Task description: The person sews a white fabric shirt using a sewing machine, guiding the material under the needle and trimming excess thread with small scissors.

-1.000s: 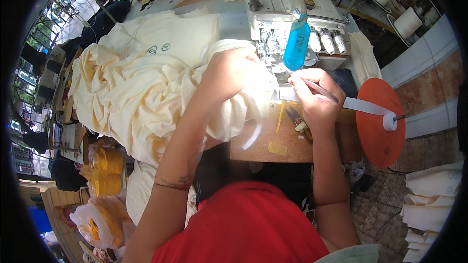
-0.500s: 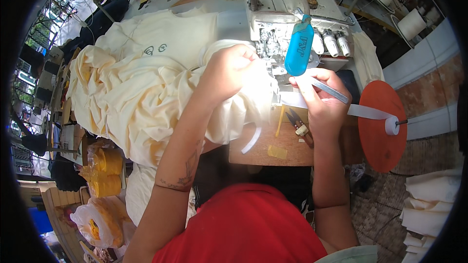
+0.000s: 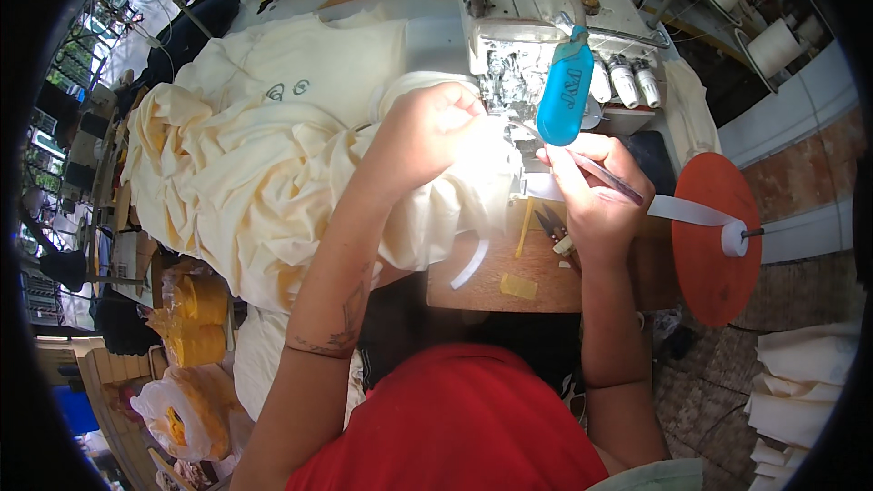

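My left hand (image 3: 427,132) presses down on cream fabric (image 3: 273,173) bunched at the needle area of a white sewing machine (image 3: 536,36). My right hand (image 3: 596,195) pinches thin metal tweezers (image 3: 600,173) pointing toward the machine foot. A white tape strip (image 3: 687,211) runs from an orange disc reel (image 3: 714,236) under my right hand. A blue oblong bottle (image 3: 564,91) hangs on the machine front.
A big heap of cream garments covers the table's left. Small snips (image 3: 550,227) and a yellow scrap (image 3: 518,286) lie on the wooden table edge (image 3: 491,282). Thread cones (image 3: 768,45) stand at the back right. Yellow tape rolls (image 3: 195,318) and bags sit on the lower left, folded cloth (image 3: 800,391) on the lower right.
My right hand has shifted slightly and now angles the tweezers toward the machine foot. My left hand stays on the fabric at the needle.
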`<state>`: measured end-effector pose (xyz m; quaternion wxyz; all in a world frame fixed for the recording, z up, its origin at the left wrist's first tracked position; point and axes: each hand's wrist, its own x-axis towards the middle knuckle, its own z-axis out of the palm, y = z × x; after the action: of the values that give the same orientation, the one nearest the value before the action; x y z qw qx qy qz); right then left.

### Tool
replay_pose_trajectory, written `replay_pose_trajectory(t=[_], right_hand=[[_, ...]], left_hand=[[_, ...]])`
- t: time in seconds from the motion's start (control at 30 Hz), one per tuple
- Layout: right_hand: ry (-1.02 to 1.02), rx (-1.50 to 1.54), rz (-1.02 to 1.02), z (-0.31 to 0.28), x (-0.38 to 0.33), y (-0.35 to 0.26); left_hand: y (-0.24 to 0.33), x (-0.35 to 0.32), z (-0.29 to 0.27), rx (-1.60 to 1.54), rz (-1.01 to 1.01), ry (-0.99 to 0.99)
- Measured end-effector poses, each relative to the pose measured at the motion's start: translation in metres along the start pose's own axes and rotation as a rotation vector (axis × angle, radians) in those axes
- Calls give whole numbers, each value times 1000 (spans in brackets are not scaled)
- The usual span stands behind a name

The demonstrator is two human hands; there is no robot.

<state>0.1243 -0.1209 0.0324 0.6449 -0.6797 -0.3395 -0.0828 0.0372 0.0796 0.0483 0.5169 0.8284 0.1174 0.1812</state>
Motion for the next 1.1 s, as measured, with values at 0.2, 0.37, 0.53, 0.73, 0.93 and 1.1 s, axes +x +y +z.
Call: replay_pose_trajectory(t=[0.2, 0.37, 0.53, 0.73, 0.93, 1.1], right_hand=[[-13, -16, 36, 7, 5, 1], [-45, -37, -24, 11, 6, 17], [-23, -41, -38, 16, 7, 23], [3, 35, 111, 12, 7, -3], [-35, 45, 76, 11, 8, 10], [-21, 59, 62, 11, 6, 9]], left_hand=[[-3, 14, -6, 122, -49, -113], [-2, 22, -5, 144, -64, -154], [-1, 24, -2, 180, -111, -124], [-9, 25, -1, 145, -92, -121], [-8, 24, -2, 141, -65, -105], [-2, 24, -5, 108, -104, -148]])
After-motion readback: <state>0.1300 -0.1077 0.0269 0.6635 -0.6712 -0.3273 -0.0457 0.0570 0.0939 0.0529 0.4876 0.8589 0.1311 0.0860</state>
